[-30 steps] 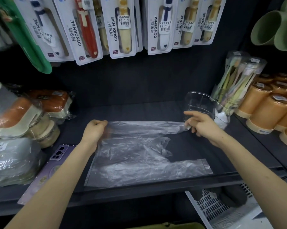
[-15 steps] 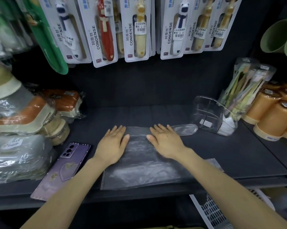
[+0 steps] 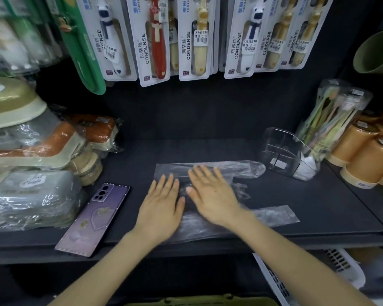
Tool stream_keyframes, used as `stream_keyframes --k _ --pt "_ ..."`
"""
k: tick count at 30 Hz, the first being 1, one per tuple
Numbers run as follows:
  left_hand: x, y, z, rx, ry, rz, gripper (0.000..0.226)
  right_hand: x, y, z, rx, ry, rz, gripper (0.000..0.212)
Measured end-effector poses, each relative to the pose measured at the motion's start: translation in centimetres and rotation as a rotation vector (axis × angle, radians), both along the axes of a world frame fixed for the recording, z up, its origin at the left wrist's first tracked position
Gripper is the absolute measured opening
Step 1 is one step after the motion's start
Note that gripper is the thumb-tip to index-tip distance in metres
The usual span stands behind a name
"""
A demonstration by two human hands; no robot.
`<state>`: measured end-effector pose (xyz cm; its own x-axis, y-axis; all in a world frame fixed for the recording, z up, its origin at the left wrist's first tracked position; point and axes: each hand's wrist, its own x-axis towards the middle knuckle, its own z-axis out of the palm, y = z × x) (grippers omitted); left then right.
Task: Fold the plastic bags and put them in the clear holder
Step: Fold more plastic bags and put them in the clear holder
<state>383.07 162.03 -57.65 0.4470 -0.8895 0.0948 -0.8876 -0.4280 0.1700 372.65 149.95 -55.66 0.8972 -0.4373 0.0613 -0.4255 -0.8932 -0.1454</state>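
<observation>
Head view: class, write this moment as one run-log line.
left hand: flat on thin clear plastic bag | right hand: flat on bag | clear plastic holder: right of bag, bag not inside | surface: dark shelf

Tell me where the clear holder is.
In the head view, the clear holder stands on the shelf at right, beside the toothbrush pack, right of the plastic bag.
</observation>
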Motion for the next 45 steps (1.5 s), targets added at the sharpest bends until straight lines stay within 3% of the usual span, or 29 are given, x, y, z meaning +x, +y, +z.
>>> stream_keyframes --k 5,10,12,15,17,20,23,27,31,33,35,37,42,45 --pt "0.1 2.5 -1.9 0.093 0.035 -0.012 0.122 -2.7 1.3 -3.2 -0.011 0.099 -0.004 0.103" --pt "0.2 2.6 -1.5 0.156 0.046 -0.024 0.095 -9.5 -2.7 -2.6 -0.046 0.138 -0.179 0.117" --pt "0.4 2.8 -1.0 0.146 0.135 -0.032 0.081 -10.4 -2.8 -2.0 -0.061 0.119 -0.191 0.117" --pt "0.8 2.7 0.3 -0.056 0.349 0.014 0.063 -8.6 -0.6 -0.9 -0.044 0.018 -0.135 0.106" --pt "1.5 1.7 0.8 -0.098 0.246 0.026 0.061 -6.2 1.5 -0.9 -0.022 -0.006 -0.070 0.100" --pt "3.3 -0.8 0.9 0.027 0.073 0.040 0.063 -3.6 3.9 -1.8 0.041 0.049 -0.001 0.097" --pt "4.7 -1.8 -0.2 0.175 0.036 0.083 0.062 -4.7 3.0 -2.9 0.082 0.082 -0.014 0.100" --pt "5.2 -1.8 -1.4 0.198 0.051 0.076 0.063 -7.8 -0.1 -2.2 0.090 0.058 -0.069 0.118" --pt "6.1 -1.9 -0.9 0.019 0.193 0.111 0.060 -4.2 -2.1 0.3 0.054 -0.137 -0.091 0.089" --pt "6.2 -2.2 -0.4 -0.051 0.123 0.113 0.076 -0.7 -2.3 0.5 -0.008 -0.098 -0.059 0.078" --pt "6.0 -2.9 -0.3 -0.016 0.012 0.053 0.097 2.3 -2.2 -0.3 -0.049 -0.010 -0.029 0.065" --pt "6.1 -3.5 -1.0 0.066 -0.045 0.016 0.101 4.1 -2.2 -1.3 -0.081 0.073 -0.018 0.062" --pt "6.6 -3.6 -2.2 0.169 0.021 0.051 0.071 1.6 -6.1 -3.1 -0.085 0.183 -0.173 0.063" --pt "6.5 -3.6 -2.0 0.170 0.025 0.051 0.066 -1.8 -9.1 -2.8 -0.071 0.221 -0.287 0.065"
